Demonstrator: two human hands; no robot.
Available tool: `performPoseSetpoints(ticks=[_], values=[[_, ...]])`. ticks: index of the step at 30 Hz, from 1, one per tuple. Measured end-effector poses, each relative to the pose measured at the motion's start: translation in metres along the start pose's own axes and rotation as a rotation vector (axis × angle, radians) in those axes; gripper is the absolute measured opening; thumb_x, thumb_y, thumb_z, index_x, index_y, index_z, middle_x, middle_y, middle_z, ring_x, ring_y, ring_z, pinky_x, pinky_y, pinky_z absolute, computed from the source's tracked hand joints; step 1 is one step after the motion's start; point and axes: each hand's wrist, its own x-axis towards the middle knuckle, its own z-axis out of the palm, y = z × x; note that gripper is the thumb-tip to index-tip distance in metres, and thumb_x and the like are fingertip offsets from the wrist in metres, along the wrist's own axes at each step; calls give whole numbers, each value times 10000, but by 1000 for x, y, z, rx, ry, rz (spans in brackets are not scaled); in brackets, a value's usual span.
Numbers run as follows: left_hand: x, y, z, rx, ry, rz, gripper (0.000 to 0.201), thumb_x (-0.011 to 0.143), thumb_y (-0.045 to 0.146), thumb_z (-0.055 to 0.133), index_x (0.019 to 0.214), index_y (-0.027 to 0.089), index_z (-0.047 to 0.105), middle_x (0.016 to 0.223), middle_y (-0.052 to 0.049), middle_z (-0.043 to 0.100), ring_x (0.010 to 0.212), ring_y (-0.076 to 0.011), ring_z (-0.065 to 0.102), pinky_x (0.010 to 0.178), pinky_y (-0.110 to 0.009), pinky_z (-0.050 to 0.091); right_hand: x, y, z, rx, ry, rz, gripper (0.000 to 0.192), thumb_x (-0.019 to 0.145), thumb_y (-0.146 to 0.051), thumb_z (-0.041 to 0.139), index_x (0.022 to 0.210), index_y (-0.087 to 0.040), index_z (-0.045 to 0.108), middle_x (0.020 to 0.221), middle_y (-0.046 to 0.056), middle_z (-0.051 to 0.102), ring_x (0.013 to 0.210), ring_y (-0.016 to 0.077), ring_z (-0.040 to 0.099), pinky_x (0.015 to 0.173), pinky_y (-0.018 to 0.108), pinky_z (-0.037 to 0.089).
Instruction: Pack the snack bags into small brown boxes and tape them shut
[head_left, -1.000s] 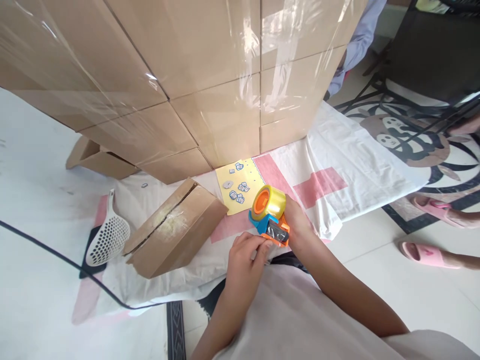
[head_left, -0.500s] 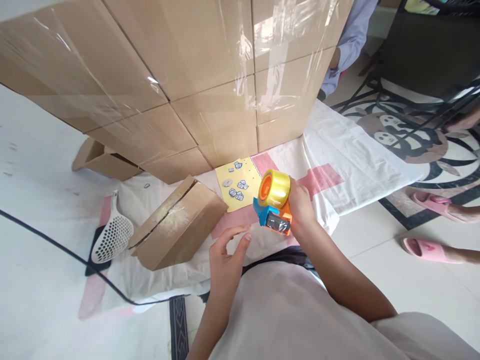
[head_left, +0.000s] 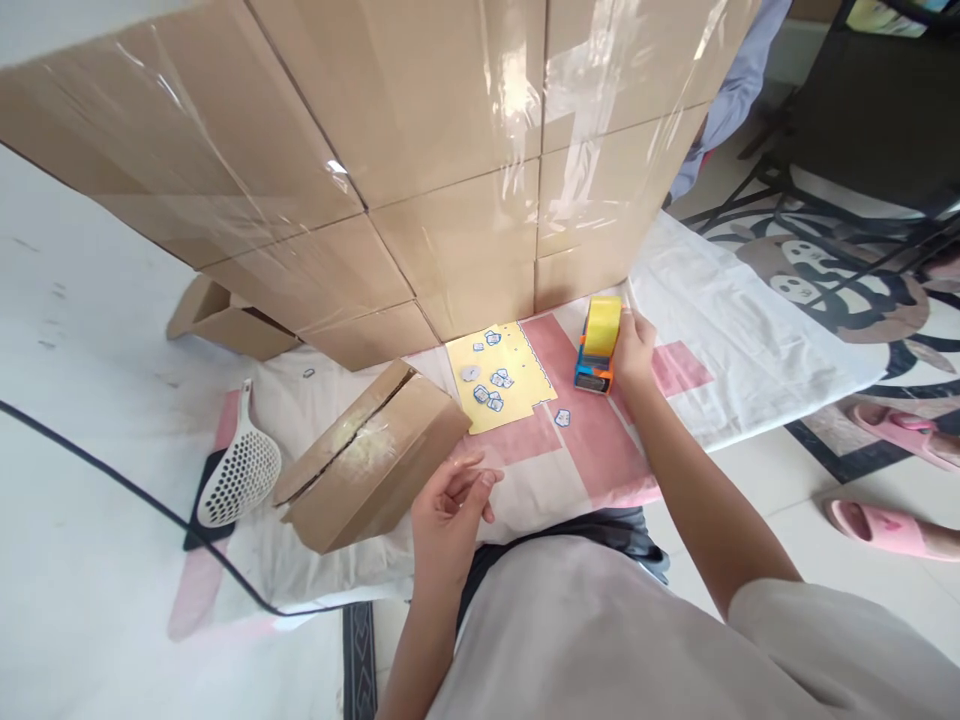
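My right hand point(head_left: 636, 350) grips an orange and blue tape dispenser point(head_left: 596, 348) with a yellow tape roll, resting it on the white and pink sheet point(head_left: 720, 330) close to the foot of a tall stack of brown cartons point(head_left: 420, 150) wrapped in clear film. My left hand point(head_left: 448, 500) hovers lower, fingers loosely curled and holding nothing, just right of a small closed cardboard box point(head_left: 371, 460). A yellow sticker sheet point(head_left: 499, 375) lies between the box and the dispenser, with one loose sticker point(head_left: 562, 418) beside it.
A white perforated scoop point(head_left: 240, 460) lies left of the small box, with a black cable point(head_left: 112, 480) crossing the floor. A flattened carton point(head_left: 217, 320) sits behind. Another person's feet in pink slippers point(head_left: 885, 525) and a sleeve point(head_left: 727, 90) are at the right, near a dark chair point(head_left: 862, 110).
My right hand carried the tape dispenser away from my body and set it down near the carton stack. My left hand let go of the dispenser and drew back, staying empty.
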Motion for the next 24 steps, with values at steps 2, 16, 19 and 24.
performPoseSetpoints(ticks=[2,16,19,24], values=[[2,-1,-3,2,7,4,281,778,348,809,972,163,724,776,-54,776,474,-84,574,463,-206,497,1,2,-11,-197,12,-90,454,923,-569,530,634,-227,459,613,-30,415,601,132,387,605,316,346],[-10,10,-20,424,70,155,169,875,323,678,986,222,755,810,-21,753,645,-124,623,640,-235,516,-158,-102,58,-842,-1290,-1162,152,951,-124,554,817,-171,608,777,7,608,762,156,512,700,316,383],[-17,16,-29,361,145,44,200,859,370,701,963,203,740,798,-34,761,623,-127,612,635,-239,512,-162,-114,72,-844,-1271,-1389,201,904,-37,540,755,-162,593,709,10,580,720,159,467,661,322,327],[-24,22,-42,233,185,-77,288,816,422,754,974,181,746,757,-49,756,642,-156,638,604,-241,495,-160,-121,94,-728,-1439,-1402,198,951,-123,553,768,-181,599,741,6,610,772,166,465,686,324,322]])
